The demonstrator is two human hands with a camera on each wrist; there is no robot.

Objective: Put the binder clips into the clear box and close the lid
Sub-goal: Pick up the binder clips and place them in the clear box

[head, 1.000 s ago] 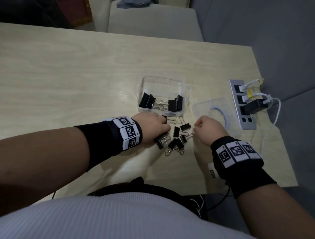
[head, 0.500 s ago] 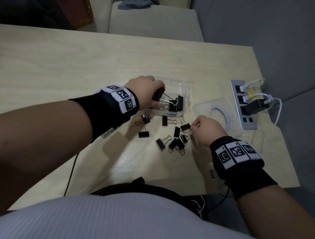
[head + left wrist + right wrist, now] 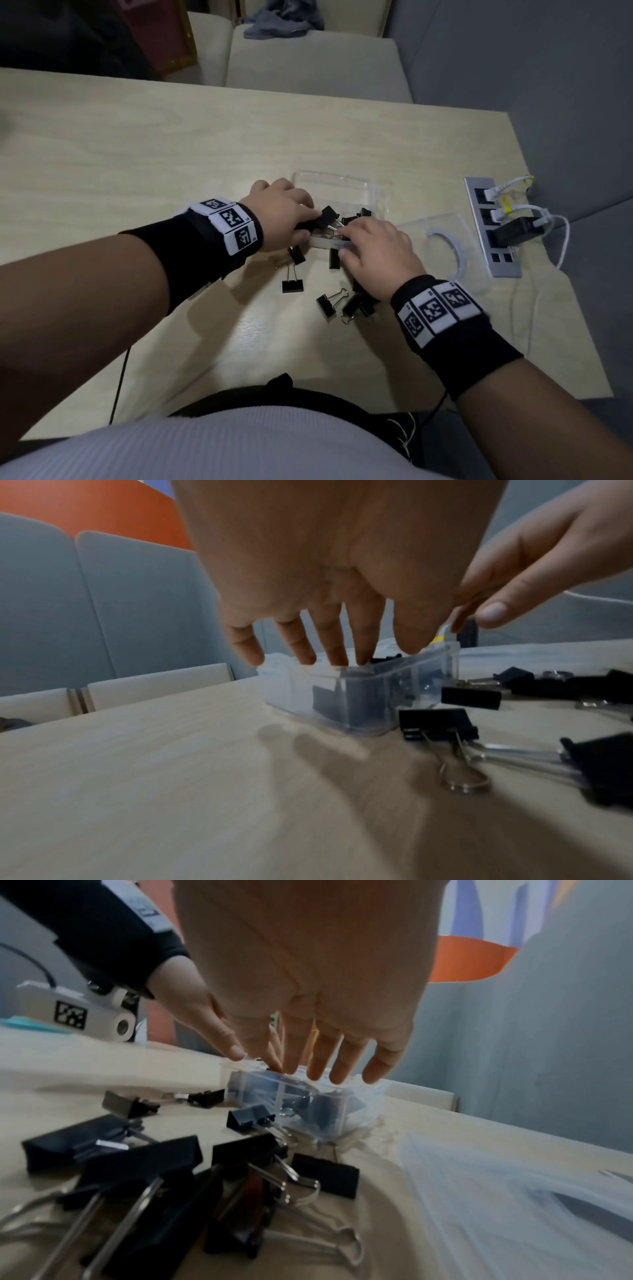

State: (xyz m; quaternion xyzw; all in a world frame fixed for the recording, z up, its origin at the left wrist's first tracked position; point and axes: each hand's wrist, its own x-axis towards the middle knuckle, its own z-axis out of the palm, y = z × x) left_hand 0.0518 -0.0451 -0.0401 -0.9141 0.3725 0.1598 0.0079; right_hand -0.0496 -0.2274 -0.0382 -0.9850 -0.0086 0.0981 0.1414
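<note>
Pale wooden table (image 3: 137, 154) up front, grey wall behind, beige chair (image 3: 315, 65) tucked in at the far side. Dead centre: clear box (image 3: 342, 181), open-topped, flat on the wood, with several binder clips (image 3: 364, 212) already down inside at the right end. Lid (image 3: 442, 253) off and lying flat just right of the box, next to a silver power strip (image 3: 493, 240) with white cables plugged in.

Left hand (image 3: 281, 212) over the box's left end, palm down. From the left wrist view, fingers (image 3: 304, 647) straight and spread, tips right at the rim, nothing curled, nothing pinched. One black clip (image 3: 329, 215) sitting just off those fingertips above the rim in the head view; touching or not, impossible to call.

Right hand (image 3: 376, 253) reaching in from the near side, over the front wall. From the right wrist view, fingers (image 3: 322, 1056) long and fanned apart, tips at the rim, holding nothing.

Plenty left outside: loose clips (image 3: 325, 305) scattered on the table in front of the box, a cluster half hidden under the right wrist. Further left, one lone clip (image 3: 293, 285) with its wire handles pointing toward the box, and another just beyond it, partly under the left hand.
</note>
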